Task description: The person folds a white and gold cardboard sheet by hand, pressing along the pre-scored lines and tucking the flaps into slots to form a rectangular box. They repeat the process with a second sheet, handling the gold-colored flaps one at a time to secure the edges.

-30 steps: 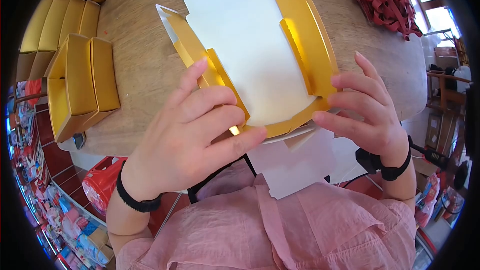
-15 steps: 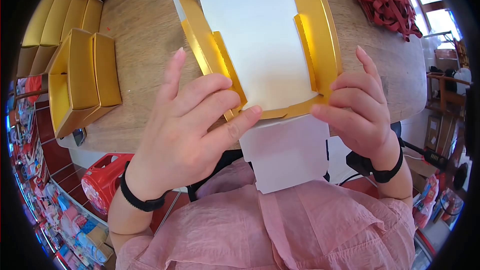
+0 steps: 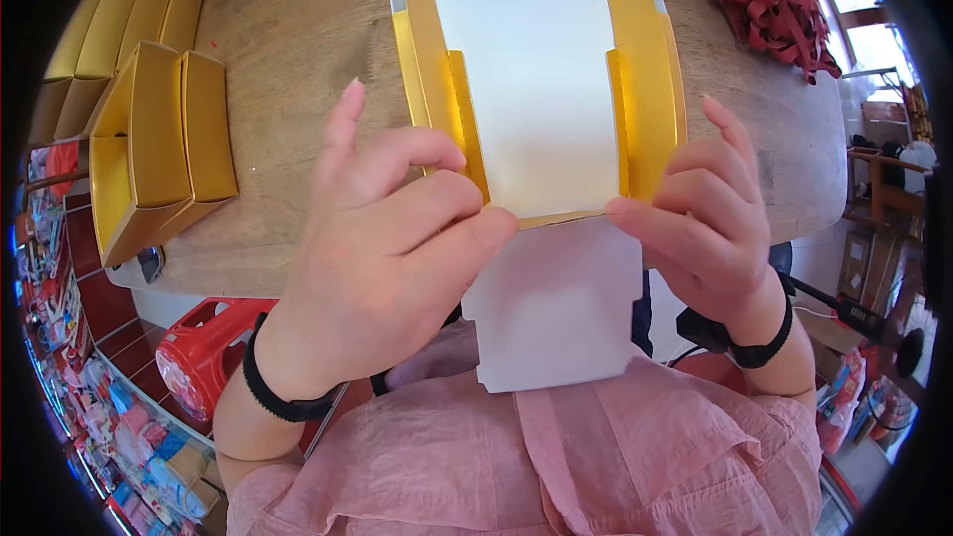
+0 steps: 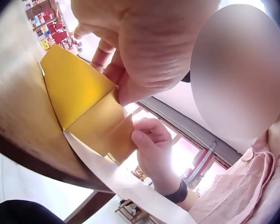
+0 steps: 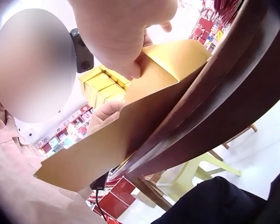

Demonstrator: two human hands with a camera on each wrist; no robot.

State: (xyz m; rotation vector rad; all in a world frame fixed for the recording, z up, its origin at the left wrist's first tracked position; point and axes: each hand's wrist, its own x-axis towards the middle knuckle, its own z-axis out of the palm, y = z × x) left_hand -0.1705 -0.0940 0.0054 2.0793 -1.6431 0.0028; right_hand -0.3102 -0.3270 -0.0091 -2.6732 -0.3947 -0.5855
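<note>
A partly folded gold cardboard box (image 3: 541, 69) lies on the table in the head view, white inside, with gold side walls standing along both long sides. Its near flap (image 3: 556, 308) hangs over the table edge toward the person's lap. My left hand (image 3: 387, 228) pinches the near left corner, thumb along the near edge and fingers bent over the side wall. At the near right corner my right hand (image 3: 710, 223) pinches the folded cardboard, its little finger raised. Both wrist views show the gold outer side (image 4: 79, 91) of the corner, with fingers wrapped at its upper edge.
Finished gold boxes (image 3: 164, 129) stand at the table's left, with several more behind them. Red bags with ribbon handles (image 3: 759, 10) lie at the far right. A red plastic stool (image 3: 213, 352) is below the table's left edge. The curved table edge (image 5: 196, 112) runs close beneath the box.
The box has turned from a slant to nearly straight ahead, its far end swinging right. Both hands have drawn in at the near corners, and the left index finger has lifted off the wall.
</note>
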